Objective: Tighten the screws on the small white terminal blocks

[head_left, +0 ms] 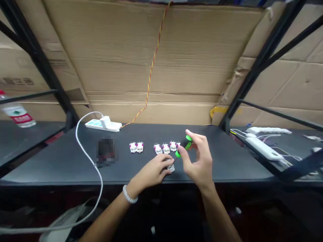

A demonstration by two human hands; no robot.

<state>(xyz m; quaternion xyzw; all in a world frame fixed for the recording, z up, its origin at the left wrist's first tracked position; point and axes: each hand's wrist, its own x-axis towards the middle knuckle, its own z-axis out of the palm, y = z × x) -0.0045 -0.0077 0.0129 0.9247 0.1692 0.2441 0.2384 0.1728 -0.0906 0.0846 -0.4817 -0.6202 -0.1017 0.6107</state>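
Near the table's front edge, my left hand (156,170) pinches a small white part (171,168) against the dark tabletop. My right hand (199,156) has its fingers closed round the handle of a green and black screwdriver (186,144). The screwdriver slants down to the left, its tip at the white part; the exact contact is too small to tell. Behind my hands stand several white and purple parts (165,148), one of them partly hidden by the screwdriver. Two more such parts (136,147) sit side by side further left.
A white power strip (114,126) with a plugged-in adapter lies at the back left. Its white cable (87,153) loops over the front edge. A blurred dark object (106,152) lies on the left. Black shelf posts (248,82) flank the table (234,161), with cardboard behind.
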